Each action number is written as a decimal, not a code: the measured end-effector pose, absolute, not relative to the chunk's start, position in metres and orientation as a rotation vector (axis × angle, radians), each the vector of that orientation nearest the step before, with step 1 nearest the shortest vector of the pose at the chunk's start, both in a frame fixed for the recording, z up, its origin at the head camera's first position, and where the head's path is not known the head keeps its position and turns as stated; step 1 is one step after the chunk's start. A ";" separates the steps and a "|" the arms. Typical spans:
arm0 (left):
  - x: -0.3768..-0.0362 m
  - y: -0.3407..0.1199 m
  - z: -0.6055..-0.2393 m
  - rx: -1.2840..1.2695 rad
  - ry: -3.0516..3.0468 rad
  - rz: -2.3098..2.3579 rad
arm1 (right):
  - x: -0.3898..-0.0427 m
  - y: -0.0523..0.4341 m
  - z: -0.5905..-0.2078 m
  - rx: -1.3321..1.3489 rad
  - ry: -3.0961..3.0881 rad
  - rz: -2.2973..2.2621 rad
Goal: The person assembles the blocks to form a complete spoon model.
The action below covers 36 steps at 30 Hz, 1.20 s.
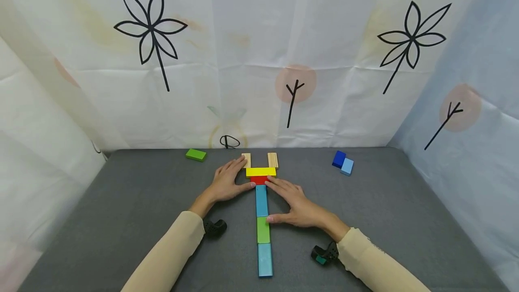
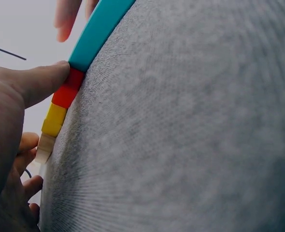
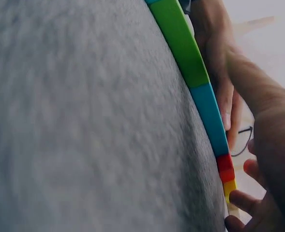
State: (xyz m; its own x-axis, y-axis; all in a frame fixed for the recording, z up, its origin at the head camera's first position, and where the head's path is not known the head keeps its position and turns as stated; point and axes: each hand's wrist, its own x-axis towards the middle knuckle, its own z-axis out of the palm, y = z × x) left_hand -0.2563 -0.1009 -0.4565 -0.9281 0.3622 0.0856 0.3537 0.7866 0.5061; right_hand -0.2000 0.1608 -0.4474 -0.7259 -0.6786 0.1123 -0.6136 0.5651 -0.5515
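Flat blocks form a figure in the middle of the grey table. Two pale wooden blocks, left (image 1: 248, 161) and right (image 1: 273, 160), top it above a yellow bar (image 1: 261, 172). Below come a red block (image 1: 258, 180), a light blue block (image 1: 261, 201), a green block (image 1: 263, 230) and another light blue block (image 1: 265, 259). My left hand (image 1: 227, 184) spreads beside the upper part, thumb tip at the red block's left end and fingertips at the left wooden block. My right hand (image 1: 302, 208) has its forefinger at the red block's right end and its thumb against the green block's right edge.
At the back left of the table (image 1: 134, 220) lies a loose green block (image 1: 196, 155). Toward the back right, a dark blue block (image 1: 339, 158) and a light blue one (image 1: 347, 166) lie together. A patterned white curtain (image 1: 243, 48) hangs behind the table.
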 end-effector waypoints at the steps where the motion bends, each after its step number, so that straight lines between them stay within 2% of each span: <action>1: -0.256 -0.101 -0.456 0.588 2.956 0.834 | -0.201 0.163 -0.446 -1.092 2.684 -0.900; 13: -0.255 -0.100 -0.454 0.598 2.949 0.857 | -0.221 0.222 -0.441 -0.739 3.000 -1.114; 21: -0.256 -0.100 -0.456 0.580 2.948 0.846 | -0.242 0.282 -0.445 -0.106 3.275 -1.067; 24: -0.256 -0.100 -0.456 0.571 2.946 0.846 | -0.246 0.298 -0.446 0.056 3.293 -0.992; 36: -0.256 -0.101 -0.456 0.563 2.940 0.851 | -0.250 0.314 -0.448 0.150 3.264 -0.941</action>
State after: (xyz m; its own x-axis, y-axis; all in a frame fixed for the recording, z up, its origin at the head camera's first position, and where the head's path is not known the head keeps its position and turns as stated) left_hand -0.2564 -0.1005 -0.4565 -0.9341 0.3499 0.0716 0.3340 0.7849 0.5218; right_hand -0.2499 0.3136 -0.4475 -0.9628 0.1543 0.2219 0.0125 0.8455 -0.5338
